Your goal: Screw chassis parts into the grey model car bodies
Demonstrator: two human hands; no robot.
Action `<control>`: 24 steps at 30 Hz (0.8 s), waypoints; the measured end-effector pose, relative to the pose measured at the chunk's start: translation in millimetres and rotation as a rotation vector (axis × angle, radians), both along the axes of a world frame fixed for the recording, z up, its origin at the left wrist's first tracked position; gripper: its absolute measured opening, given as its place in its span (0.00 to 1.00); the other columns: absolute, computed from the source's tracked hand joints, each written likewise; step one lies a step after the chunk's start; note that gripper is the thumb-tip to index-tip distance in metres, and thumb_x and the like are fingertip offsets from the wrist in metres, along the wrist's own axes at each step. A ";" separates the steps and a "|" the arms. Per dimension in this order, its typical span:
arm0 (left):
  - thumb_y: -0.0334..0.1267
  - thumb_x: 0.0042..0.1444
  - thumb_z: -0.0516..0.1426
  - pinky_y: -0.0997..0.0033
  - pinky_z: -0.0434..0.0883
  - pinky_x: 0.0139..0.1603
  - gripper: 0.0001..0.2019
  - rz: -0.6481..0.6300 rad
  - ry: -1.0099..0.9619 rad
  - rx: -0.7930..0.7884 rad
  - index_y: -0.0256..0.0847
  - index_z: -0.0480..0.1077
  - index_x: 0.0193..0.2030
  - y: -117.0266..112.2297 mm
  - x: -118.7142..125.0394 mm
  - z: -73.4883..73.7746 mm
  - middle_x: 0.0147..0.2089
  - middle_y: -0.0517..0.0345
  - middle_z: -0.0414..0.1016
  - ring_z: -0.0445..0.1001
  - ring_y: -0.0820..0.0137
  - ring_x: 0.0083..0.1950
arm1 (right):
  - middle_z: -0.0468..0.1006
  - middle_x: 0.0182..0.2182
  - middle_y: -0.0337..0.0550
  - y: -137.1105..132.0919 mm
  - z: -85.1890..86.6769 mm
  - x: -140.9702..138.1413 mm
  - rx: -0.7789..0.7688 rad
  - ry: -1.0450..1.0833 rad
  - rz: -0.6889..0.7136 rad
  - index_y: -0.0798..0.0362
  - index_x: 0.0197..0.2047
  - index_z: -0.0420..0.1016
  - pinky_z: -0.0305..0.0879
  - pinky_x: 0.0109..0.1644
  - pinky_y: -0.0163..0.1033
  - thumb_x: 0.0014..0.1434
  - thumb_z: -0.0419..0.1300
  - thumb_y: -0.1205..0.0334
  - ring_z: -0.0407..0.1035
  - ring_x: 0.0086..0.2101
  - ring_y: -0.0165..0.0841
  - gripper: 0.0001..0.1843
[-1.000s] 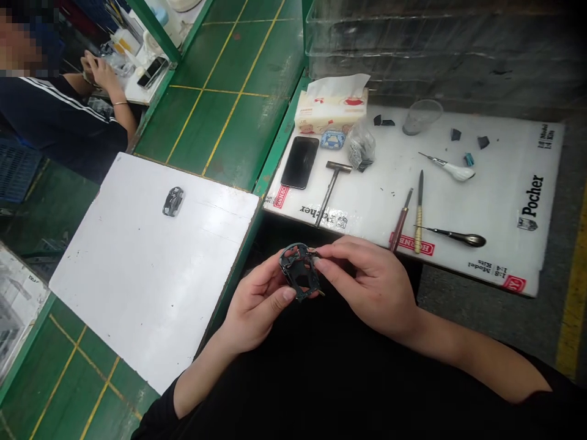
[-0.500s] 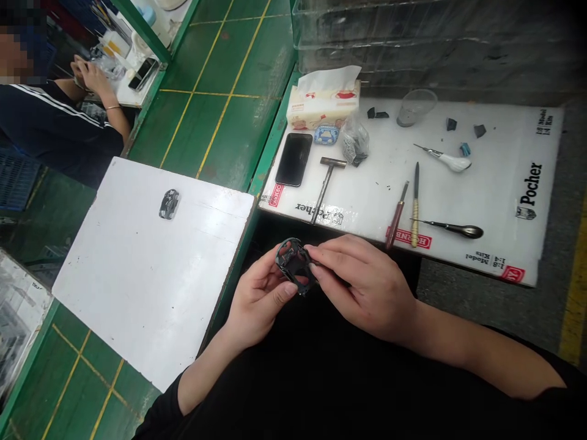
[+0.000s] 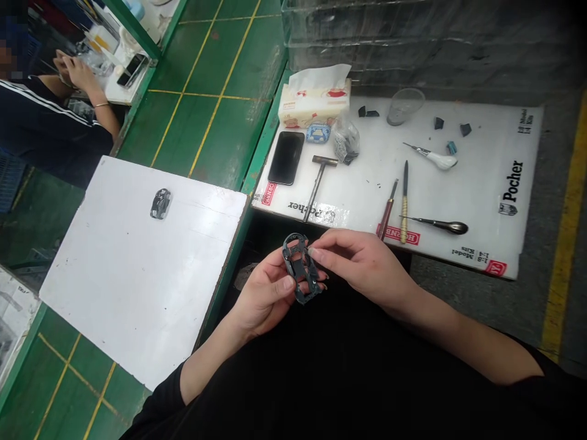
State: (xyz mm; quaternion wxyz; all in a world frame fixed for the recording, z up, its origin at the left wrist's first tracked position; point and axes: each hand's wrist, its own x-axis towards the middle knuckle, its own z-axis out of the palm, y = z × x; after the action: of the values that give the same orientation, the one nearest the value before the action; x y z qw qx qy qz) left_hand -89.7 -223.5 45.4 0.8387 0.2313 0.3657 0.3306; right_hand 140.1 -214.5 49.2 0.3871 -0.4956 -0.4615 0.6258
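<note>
A dark grey model car chassis frame (image 3: 300,269), open-worked with cut-outs, lies across the fingers of my left hand (image 3: 261,299), with the thumb pressed on its lower side. The fingertips of my right hand (image 3: 358,263) pinch its upper right edge. Left of my hands, a small dark model car body (image 3: 160,203) sits on a white board (image 3: 137,287). Both hands are over my dark lap, just below a white Pocher sheet (image 3: 463,201) with several hand tools, including an awl (image 3: 403,201) and a scraper (image 3: 440,226).
A phone (image 3: 286,157), T-handled tool (image 3: 318,180), tissue box (image 3: 314,104) and glass cup (image 3: 404,106) stand on the sheet. Stacked clear trays (image 3: 413,36) rise behind it. A co-worker's hands (image 3: 73,70) work at a green bench, upper left.
The chassis frame has turned in my hands and now shows its full length, with my right fingers at its upper edge. The whole scene has shifted slightly left in view.
</note>
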 end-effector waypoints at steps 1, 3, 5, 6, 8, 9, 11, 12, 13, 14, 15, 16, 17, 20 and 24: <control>0.45 0.60 0.80 0.38 0.82 0.72 0.34 -0.007 0.000 -0.004 0.42 0.79 0.71 0.3 0.6 -1.4 0.60 0.43 0.89 0.89 0.46 0.64 | 0.91 0.43 0.42 0.0 -0.5 0.7 -0.038 0.025 -0.003 0.47 0.46 0.91 0.79 0.48 0.44 0.71 0.75 0.48 0.84 0.42 0.39 0.11; 0.46 0.60 0.80 0.39 0.83 0.71 0.35 -0.017 -0.008 -0.015 0.42 0.79 0.71 0.9 1.9 -3.5 0.59 0.44 0.88 0.89 0.47 0.62 | 0.91 0.43 0.42 -1.2 -2.3 3.4 -0.065 0.047 -0.009 0.47 0.47 0.90 0.80 0.49 0.44 0.70 0.76 0.48 0.85 0.42 0.40 0.13; 0.46 0.61 0.80 0.43 0.84 0.69 0.33 -0.005 -0.025 -0.032 0.43 0.79 0.71 1.6 2.7 -4.4 0.61 0.44 0.87 0.89 0.50 0.60 | 0.91 0.43 0.43 -4.2 -7.3 10.3 -0.005 0.010 -0.049 0.47 0.46 0.90 0.80 0.49 0.44 0.71 0.74 0.47 0.84 0.43 0.40 0.13; 0.46 0.61 0.79 0.46 0.85 0.68 0.33 0.013 -0.035 -0.042 0.44 0.80 0.70 2.0 2.7 -4.4 0.62 0.45 0.87 0.89 0.52 0.60 | 0.91 0.42 0.43 -6.4 -11.9 16.8 0.046 -0.039 -0.098 0.47 0.45 0.90 0.80 0.50 0.45 0.73 0.73 0.46 0.84 0.42 0.40 0.13; 0.44 0.62 0.79 0.53 0.86 0.66 0.32 0.064 -0.057 -0.064 0.47 0.80 0.71 3.4 1.7 -4.0 0.65 0.49 0.85 0.88 0.57 0.59 | 0.89 0.40 0.44 -12.1 -25.5 38.4 0.161 -0.196 -0.270 0.47 0.43 0.90 0.80 0.49 0.46 0.74 0.71 0.46 0.83 0.41 0.40 0.14; 0.44 0.61 0.79 0.57 0.86 0.64 0.33 0.091 -0.069 -0.068 0.48 0.80 0.72 4.3 0.8 -4.0 0.64 0.51 0.85 0.88 0.60 0.58 | 0.89 0.40 0.44 -15.5 -34.1 54.0 0.211 -0.303 -0.385 0.47 0.43 0.89 0.80 0.49 0.47 0.74 0.71 0.46 0.82 0.41 0.40 0.14; 0.44 0.61 0.79 0.61 0.86 0.63 0.35 0.137 -0.080 -0.065 0.49 0.80 0.73 6.8 -0.9 -4.9 0.64 0.52 0.85 0.86 0.61 0.59 | 0.88 0.40 0.45 -23.7 -51.3 93.2 0.271 -0.560 -0.631 0.47 0.44 0.88 0.80 0.49 0.49 0.75 0.70 0.45 0.82 0.41 0.42 0.15; 0.44 0.62 0.78 0.62 0.86 0.62 0.34 0.155 -0.083 -0.063 0.50 0.79 0.74 8.1 -1.3 -5.8 0.64 0.52 0.84 0.86 0.62 0.59 | 0.89 0.43 0.47 -28.3 -58.6 115.0 0.278 -0.702 -0.727 0.48 0.46 0.88 0.80 0.50 0.50 0.75 0.69 0.44 0.82 0.43 0.44 0.16; 0.45 0.63 0.78 0.63 0.86 0.63 0.33 0.168 -0.087 -0.065 0.50 0.80 0.73 9.4 -1.2 -6.9 0.64 0.52 0.84 0.85 0.62 0.59 | 0.89 0.44 0.49 -33.2 -64.4 136.6 0.276 -0.835 -0.772 0.49 0.48 0.88 0.81 0.50 0.52 0.76 0.67 0.43 0.82 0.43 0.44 0.18; 0.44 0.63 0.77 0.62 0.86 0.63 0.32 0.174 -0.090 -0.071 0.50 0.80 0.73 10.6 -0.5 -8.0 0.64 0.52 0.84 0.85 0.62 0.59 | 0.89 0.45 0.52 -38.2 -68.4 156.7 0.263 -0.898 -0.776 0.50 0.49 0.89 0.80 0.49 0.52 0.76 0.67 0.43 0.81 0.42 0.45 0.19; 0.44 0.64 0.77 0.62 0.86 0.63 0.32 0.176 -0.089 -0.077 0.49 0.80 0.73 11.7 0.8 -9.0 0.64 0.52 0.84 0.85 0.62 0.59 | 0.88 0.47 0.53 -43.1 -71.0 174.2 0.251 -0.940 -0.756 0.51 0.50 0.89 0.80 0.48 0.52 0.74 0.67 0.43 0.81 0.42 0.45 0.19; 0.44 0.63 0.77 0.62 0.86 0.63 0.32 0.173 -0.086 -0.083 0.49 0.80 0.73 12.5 2.6 -9.7 0.64 0.52 0.84 0.84 0.61 0.59 | 0.88 0.48 0.55 -47.6 -72.4 188.5 0.239 -0.967 -0.718 0.51 0.50 0.90 0.80 0.46 0.52 0.73 0.68 0.44 0.81 0.42 0.45 0.20; 0.44 0.62 0.78 0.62 0.86 0.62 0.33 0.166 -0.079 -0.089 0.49 0.80 0.73 13.3 4.7 -10.2 0.64 0.52 0.85 0.84 0.61 0.59 | 0.88 0.50 0.56 -51.7 -73.3 199.1 0.226 -0.973 -0.667 0.51 0.51 0.90 0.80 0.45 0.52 0.72 0.69 0.44 0.82 0.41 0.45 0.20; 0.45 0.60 0.79 0.61 0.87 0.61 0.35 0.128 -0.061 -0.103 0.49 0.80 0.73 15.1 12.4 -10.0 0.63 0.51 0.85 0.84 0.59 0.59 | 0.89 0.54 0.55 -60.3 -76.7 213.2 0.193 -0.972 -0.496 0.49 0.55 0.91 0.83 0.48 0.52 0.67 0.73 0.44 0.84 0.43 0.45 0.21; 0.43 0.61 0.79 0.60 0.87 0.58 0.31 0.071 -0.094 -0.134 0.50 0.82 0.70 17.9 22.8 -8.0 0.62 0.51 0.85 0.85 0.60 0.55 | 0.89 0.59 0.55 -63.4 -87.2 213.4 0.177 -0.988 -0.408 0.48 0.56 0.91 0.81 0.64 0.59 0.68 0.73 0.46 0.84 0.55 0.51 0.20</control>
State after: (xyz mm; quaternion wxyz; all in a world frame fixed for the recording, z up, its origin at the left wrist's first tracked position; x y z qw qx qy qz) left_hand -66.9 -205.6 37.4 0.8564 0.1457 0.3550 0.3454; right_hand 353.6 -277.9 -38.0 0.2779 -0.7758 -0.5340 0.1889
